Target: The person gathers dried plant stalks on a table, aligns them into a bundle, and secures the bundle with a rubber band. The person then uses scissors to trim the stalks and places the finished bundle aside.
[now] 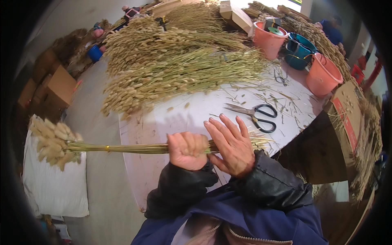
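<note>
My left hand [188, 150] is closed around the stems of a bundle of dried bunny-tail grass [134, 148], which lies level with its fluffy heads at the far left. A yellow tie rings the stems near the heads. My right hand [231, 144] is spread, fingers apart, over the cut-stem end; whether its palm touches the stems is hidden. Just beyond it, scissors with black handles [253, 113] lie on the white table [196, 107], blades parted. A large pile of the same grass [183, 67] covers the table's far part.
Pink buckets [324, 75] and a teal bucket [298, 52] stand at the back right, near small snips [280, 79]. Loose stem scraps litter the table. A cardboard box [344, 122] is at right, a white sack [55, 183] at left. Other people are in the background.
</note>
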